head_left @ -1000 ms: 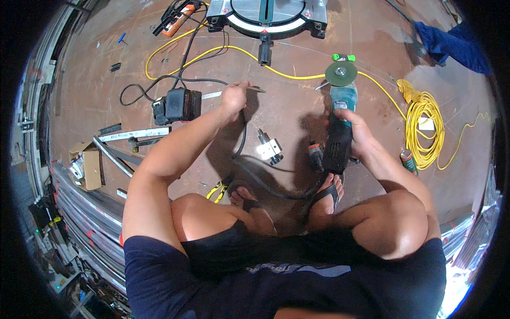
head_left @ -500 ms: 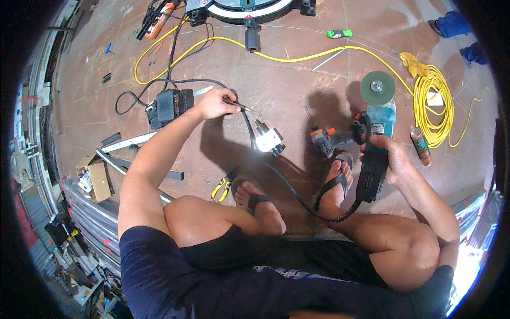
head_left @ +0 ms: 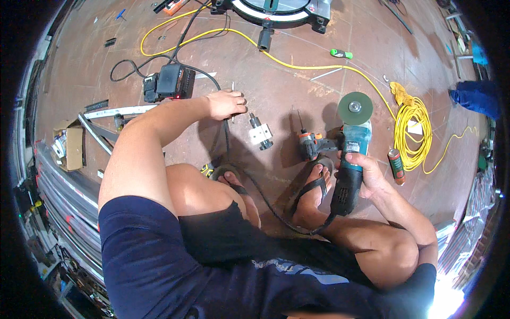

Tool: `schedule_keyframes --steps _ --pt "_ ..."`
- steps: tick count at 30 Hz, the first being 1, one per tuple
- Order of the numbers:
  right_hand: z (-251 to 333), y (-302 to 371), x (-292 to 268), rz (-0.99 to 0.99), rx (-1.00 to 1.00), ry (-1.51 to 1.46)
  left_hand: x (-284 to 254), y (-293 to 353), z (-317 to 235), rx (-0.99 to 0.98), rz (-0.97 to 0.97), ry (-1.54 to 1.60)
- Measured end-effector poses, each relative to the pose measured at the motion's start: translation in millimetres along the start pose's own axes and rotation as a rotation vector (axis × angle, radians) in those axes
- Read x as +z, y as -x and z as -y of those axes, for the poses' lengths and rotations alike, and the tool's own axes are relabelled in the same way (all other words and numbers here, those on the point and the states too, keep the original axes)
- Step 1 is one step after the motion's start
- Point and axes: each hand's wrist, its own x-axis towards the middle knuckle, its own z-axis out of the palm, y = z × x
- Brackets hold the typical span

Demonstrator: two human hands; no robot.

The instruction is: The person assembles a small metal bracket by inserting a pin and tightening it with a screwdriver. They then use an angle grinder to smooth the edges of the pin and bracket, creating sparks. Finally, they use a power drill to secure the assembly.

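Observation:
My right hand (head_left: pixel 372 173) grips a teal-and-black angle grinder (head_left: pixel 355 157) around its body, its green disc (head_left: pixel 348 116) uppermost. My left hand (head_left: pixel 227 104), palm down with curled fingers, is low over the floor on a thin metal rod (head_left: pixel 232 118) whose two ends show past the fingers. To its right lies a white-and-black tool attachment (head_left: pixel 260 134) with a metal shank. A cordless drill (head_left: pixel 308 144) with a long thin bit lies between that attachment and the grinder. The grinder's black cord (head_left: pixel 265 203) runs past my feet and under my left hand.
A battery pack (head_left: pixel 175 82) sits left of my hand. Ahead stands a round-based saw (head_left: pixel 271 16). A yellow hose (head_left: pixel 297 67) crosses the floor to a coil (head_left: pixel 414 139) beside a spray can (head_left: pixel 396 166). Metal bars (head_left: pixel 119 111), a cardboard box (head_left: pixel 75 146) and a green-handled tool (head_left: pixel 340 53) lie around.
The view has shifted. My left hand has turned palm down and lowered, and the rod now points away from me instead of slanting. The grinder remains in my right hand, nearer the drill.

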Motion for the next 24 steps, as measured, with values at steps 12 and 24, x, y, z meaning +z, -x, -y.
schedule_keyframes --steps 12,24 --pt "-15 -11 11 0.027 -0.101 -0.015 -27 4 -6 -0.302 -0.12 0.207" --pt "-14 -3 21 -0.022 -0.245 -0.001 -163 -102 -142 -0.57 -0.712 1.125"
